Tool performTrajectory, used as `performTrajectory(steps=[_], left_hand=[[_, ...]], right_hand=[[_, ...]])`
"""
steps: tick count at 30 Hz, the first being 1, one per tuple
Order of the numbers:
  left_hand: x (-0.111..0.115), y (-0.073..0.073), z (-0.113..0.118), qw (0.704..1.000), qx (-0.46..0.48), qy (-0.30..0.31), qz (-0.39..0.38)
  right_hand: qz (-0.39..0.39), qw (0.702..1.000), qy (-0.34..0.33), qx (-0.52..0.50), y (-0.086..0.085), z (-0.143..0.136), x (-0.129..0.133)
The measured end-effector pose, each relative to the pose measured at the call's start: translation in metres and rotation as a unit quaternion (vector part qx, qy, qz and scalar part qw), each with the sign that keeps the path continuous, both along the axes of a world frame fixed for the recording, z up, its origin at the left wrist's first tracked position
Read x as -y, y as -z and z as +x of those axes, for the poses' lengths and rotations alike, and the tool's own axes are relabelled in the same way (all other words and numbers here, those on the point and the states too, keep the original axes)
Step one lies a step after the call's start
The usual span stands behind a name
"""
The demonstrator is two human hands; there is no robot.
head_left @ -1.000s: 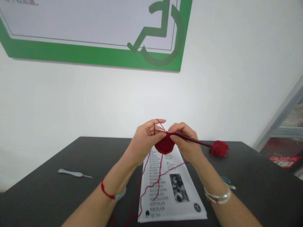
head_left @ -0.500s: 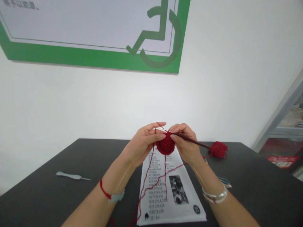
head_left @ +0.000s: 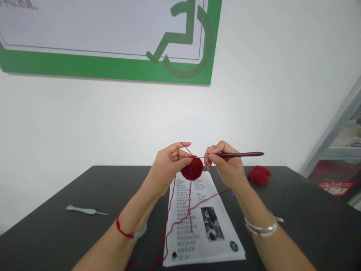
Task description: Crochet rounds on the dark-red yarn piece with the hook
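Left hand [head_left: 168, 165] pinches red crochet [head_left: 193, 170] above black table [head_left: 118, 188], before white wall [head_left: 113, 120].

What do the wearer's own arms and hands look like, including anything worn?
No sleeves show on either arm. The left hand is ungloved, with a red cord and a pale band at its wrist; the right hand, also ungloved, has rounded silvery bangles.

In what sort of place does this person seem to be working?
Probably an indoor craft workroom, perhaps one serving disabled people, though I cannot be sure. A green-bordered wall sign shows part of a wheelchair symbol; printed sheets and a ball of red yarn lie on a dark table.
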State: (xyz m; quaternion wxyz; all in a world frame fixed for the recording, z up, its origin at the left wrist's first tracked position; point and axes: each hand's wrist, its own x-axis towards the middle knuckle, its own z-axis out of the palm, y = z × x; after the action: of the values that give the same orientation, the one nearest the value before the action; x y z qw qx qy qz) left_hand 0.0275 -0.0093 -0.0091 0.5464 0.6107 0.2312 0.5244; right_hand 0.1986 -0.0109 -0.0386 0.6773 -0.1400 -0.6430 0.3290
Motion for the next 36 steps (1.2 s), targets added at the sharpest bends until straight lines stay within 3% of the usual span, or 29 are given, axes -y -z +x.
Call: performTrajectory(steps=[7, 12, 19, 24, 27, 30, 32, 34, 36], left_hand=[[-0.002, 0.001, 0.000, 1.000, 0.003, -0.006, 0.003], [-0.001, 0.000, -0.001, 1.000, 0.005, -0.023, 0.000], [0.003, -0.002, 0.002, 0.996, 0.005, -0.082, 0.034], [0.005, -0.001, 0.004, 0.991, 0.011, -0.125, 0.050], [0.005, 0.000, 0.005, 0.991, 0.025, -0.128, 0.039], [0.004, 0.000, 0.005, 0.994, 0.045, -0.104, 0.010], [0.003, 0.001, 0.005, 0.995, 0.050, -0.087, -0.003], [0.003, 0.001, 0.004, 0.995, 0.052, -0.082, -0.007], [0.003, 0.001, 0.004, 0.995, 0.051, -0.091, 0.000]], right_hand=[[0.087, 0.992, 0.080, 0.052, 0.004, 0.003, 0.002], [0.157, 0.968, 0.152, 0.124, 0.002, 0.003, 0.007], [0.274, 0.893, 0.263, 0.243, -0.007, -0.006, 0.022], [0.357, 0.840, 0.349, 0.214, 0.002, -0.026, 0.019], [0.335, 0.853, 0.378, 0.132, 0.014, -0.039, 0.012], [0.226, 0.899, 0.373, 0.042, 0.024, -0.048, 0.008], [0.199, 0.908, 0.367, 0.024, 0.026, -0.048, 0.007], [0.263, 0.884, 0.381, 0.066, 0.026, -0.046, 0.006], [0.353, 0.837, 0.398, 0.129, 0.024, -0.043, 0.006]])
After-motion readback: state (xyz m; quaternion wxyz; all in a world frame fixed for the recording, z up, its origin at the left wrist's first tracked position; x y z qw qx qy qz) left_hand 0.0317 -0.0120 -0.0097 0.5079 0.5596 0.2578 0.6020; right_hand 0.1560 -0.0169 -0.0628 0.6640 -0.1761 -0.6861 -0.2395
